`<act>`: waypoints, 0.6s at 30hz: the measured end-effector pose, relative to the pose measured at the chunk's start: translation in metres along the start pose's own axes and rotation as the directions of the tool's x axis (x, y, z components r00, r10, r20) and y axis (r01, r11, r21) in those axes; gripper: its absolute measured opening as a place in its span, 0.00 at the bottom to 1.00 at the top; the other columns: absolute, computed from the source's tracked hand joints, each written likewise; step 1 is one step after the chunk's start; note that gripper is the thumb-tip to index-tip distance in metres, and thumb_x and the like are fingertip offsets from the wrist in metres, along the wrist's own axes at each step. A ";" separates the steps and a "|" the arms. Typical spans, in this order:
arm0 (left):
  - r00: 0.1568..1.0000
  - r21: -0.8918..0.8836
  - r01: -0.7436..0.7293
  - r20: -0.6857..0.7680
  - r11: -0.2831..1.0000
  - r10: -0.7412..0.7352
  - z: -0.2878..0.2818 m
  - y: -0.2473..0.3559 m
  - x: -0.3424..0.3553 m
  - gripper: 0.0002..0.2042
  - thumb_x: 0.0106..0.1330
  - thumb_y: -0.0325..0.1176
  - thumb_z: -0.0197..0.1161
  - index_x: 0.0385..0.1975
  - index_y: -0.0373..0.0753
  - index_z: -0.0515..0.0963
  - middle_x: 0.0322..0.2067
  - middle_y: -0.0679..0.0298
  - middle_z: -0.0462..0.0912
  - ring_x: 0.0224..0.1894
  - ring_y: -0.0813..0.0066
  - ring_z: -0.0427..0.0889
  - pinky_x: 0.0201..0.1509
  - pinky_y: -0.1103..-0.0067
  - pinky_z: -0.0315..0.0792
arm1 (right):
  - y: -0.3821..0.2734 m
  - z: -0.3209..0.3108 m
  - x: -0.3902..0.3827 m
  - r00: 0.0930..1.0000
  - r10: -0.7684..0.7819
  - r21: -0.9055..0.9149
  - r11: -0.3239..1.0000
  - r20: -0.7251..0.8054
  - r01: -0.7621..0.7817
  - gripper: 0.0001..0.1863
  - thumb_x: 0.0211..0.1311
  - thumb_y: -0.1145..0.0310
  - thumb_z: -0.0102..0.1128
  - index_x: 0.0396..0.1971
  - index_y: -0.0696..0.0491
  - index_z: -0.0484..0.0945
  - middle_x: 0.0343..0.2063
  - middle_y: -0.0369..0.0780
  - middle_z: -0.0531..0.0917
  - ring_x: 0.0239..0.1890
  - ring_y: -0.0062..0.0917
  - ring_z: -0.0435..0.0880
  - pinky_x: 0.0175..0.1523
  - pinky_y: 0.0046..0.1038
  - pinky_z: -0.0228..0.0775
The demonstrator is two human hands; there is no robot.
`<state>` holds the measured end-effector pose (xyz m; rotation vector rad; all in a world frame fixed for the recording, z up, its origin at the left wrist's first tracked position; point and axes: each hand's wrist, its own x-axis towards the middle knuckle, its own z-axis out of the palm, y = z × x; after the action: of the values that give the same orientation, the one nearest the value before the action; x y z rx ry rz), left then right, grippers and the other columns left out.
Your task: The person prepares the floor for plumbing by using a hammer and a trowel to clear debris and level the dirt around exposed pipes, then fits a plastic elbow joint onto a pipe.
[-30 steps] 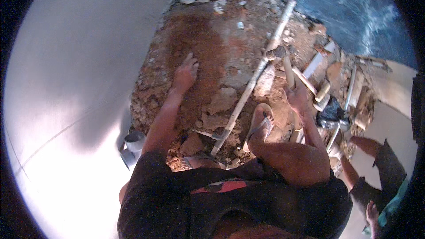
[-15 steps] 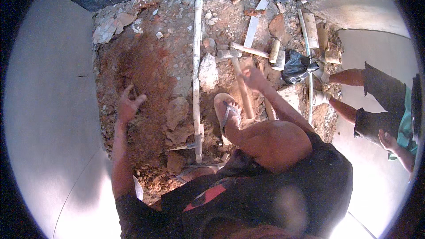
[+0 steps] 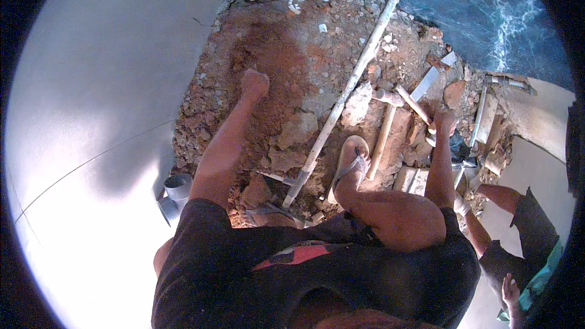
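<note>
My left hand rests low over reddish loose soil, its fingers curled in and hidden from view; what they hold, if anything, cannot be made out. Far to the right, my right hand is closed at the head end of a wooden-handled mallet, covering most of that head. Beside it lies a hammer with a long wooden handle. Between my hands a long pale-handled digging tool lies slantwise, its metal head near my feet.
A flat metal strip, a black plastic bag and broken stones lie around the tools. Dark blue marbled flooring borders the dug ground. A grey pipe piece stands by my left arm. A co-worker's leg shows at lower right.
My left hand has gone from spread fingers to curled and reaches farther over the soil. My right hand has moved right onto the mallet's head end. The whole view has turned.
</note>
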<state>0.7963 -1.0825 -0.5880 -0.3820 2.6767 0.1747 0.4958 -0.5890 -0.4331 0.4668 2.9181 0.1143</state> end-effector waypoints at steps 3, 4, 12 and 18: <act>0.921 -0.159 0.333 -0.156 0.930 -0.356 -0.007 0.030 -0.026 0.14 0.59 0.39 0.53 0.26 0.37 0.83 0.33 0.50 0.82 0.33 0.54 0.82 0.39 0.64 0.76 | 0.000 0.016 0.014 0.997 -0.001 0.038 0.999 -0.082 0.004 0.34 0.43 0.42 0.64 0.47 0.50 0.76 0.45 0.49 0.79 0.47 0.42 0.79 0.49 0.42 0.72; 0.892 -0.206 0.378 -0.180 0.903 -0.414 -0.007 0.029 -0.029 0.14 0.59 0.39 0.54 0.27 0.36 0.83 0.33 0.48 0.82 0.33 0.54 0.82 0.39 0.65 0.76 | 0.001 0.023 0.019 0.993 0.013 0.050 0.999 -0.117 -0.007 0.37 0.35 0.40 0.69 0.46 0.49 0.77 0.45 0.48 0.78 0.45 0.42 0.79 0.46 0.42 0.74; 0.817 -0.523 0.465 -0.058 0.715 -0.573 0.008 0.027 -0.010 0.14 0.61 0.34 0.53 0.42 0.31 0.69 0.35 0.40 0.79 0.38 0.44 0.81 0.43 0.59 0.75 | 0.076 0.060 0.113 0.951 -0.287 -0.232 0.923 0.115 0.307 0.28 0.47 0.48 0.64 0.39 0.58 0.80 0.38 0.51 0.83 0.40 0.40 0.84 0.42 0.39 0.74; 0.857 -0.475 0.398 -0.113 0.785 -0.503 0.002 -0.002 -0.050 0.13 0.62 0.34 0.52 0.40 0.31 0.68 0.32 0.42 0.79 0.35 0.47 0.81 0.38 0.59 0.75 | 0.029 0.040 0.063 0.982 0.023 0.856 0.488 0.185 -0.173 0.19 0.52 0.56 0.63 0.33 0.57 0.78 0.23 0.36 0.74 0.26 0.24 0.77 0.29 0.28 0.70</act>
<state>0.8412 -1.0726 -0.5686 -1.2514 2.6522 0.6215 0.4538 -0.5394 -0.4802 0.7225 2.5501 -1.4054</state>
